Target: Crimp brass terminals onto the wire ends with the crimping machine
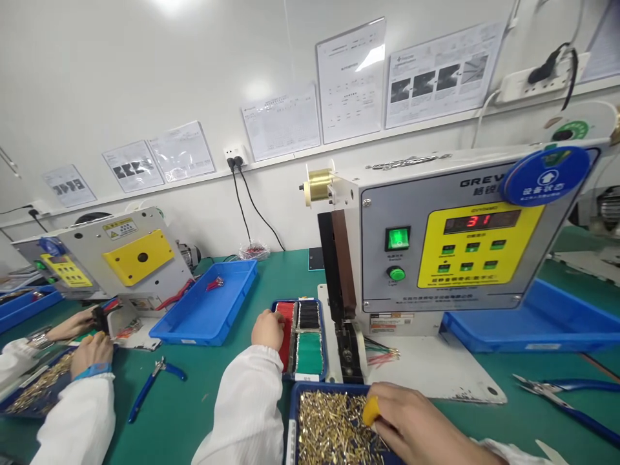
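My left hand reaches over the edge of a small divided tray, its curled fingers at the bundle of short red wires. Whatever the fingertips hold is hidden. Black wires and green wires fill the other sections. Over a blue bin of brass-coloured metal terminals is my right hand, with a yellow finger cot on one finger. Its fingers bend down together at the terminals, and their tips are out of sight.
A grey crimping machine, its display lit, stands behind the bins. Blue-handled pliers lie right and left. A blue tray holds a few red wires. At left, a co-worker's hands work at another machine.
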{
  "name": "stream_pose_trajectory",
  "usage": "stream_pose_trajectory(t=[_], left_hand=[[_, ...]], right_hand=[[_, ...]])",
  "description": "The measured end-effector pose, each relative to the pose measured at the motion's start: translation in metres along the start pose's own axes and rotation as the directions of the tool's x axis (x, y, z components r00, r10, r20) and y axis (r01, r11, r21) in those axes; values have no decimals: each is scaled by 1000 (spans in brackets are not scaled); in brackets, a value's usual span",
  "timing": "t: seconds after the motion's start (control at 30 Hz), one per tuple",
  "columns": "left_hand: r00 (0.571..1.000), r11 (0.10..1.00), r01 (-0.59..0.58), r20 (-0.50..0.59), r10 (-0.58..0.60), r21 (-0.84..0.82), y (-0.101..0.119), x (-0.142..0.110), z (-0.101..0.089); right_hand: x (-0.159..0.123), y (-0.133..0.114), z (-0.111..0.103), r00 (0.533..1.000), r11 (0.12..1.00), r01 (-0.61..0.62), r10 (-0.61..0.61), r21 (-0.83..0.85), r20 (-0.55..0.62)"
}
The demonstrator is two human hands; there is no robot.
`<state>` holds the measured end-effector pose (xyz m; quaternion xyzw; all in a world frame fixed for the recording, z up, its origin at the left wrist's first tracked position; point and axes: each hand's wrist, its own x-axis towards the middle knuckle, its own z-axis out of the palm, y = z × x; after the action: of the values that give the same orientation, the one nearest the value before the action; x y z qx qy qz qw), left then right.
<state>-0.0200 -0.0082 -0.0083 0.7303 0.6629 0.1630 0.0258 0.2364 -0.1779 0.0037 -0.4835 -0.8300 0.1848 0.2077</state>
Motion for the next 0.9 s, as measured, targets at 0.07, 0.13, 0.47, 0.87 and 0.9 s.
stream_pose_trajectory(t=[0.07,0.13,0.47,0.87,0.9], left_hand=[[1000,1000,-2,-3,2,9,1,0,3],[1000,1000,-5,-12,5,16,2,1,5],[997,1000,-19,-72,19,12,6,2,5],[954,978,-207,229,196,23,56,-21,-3],[949,979,-203,250,191,22,56,-21,-4]], right_hand=[[0,1,-1,1000,998,25,-24,57,-19],[0,2,-1,1000,998,6,-5,66,-22],[1,2,-6,997,992,-65,69,103,-37],[3,2,-10,995,991,-99,101,93,-18],[3,2,-11,994,989,-106,109,103,-17]])
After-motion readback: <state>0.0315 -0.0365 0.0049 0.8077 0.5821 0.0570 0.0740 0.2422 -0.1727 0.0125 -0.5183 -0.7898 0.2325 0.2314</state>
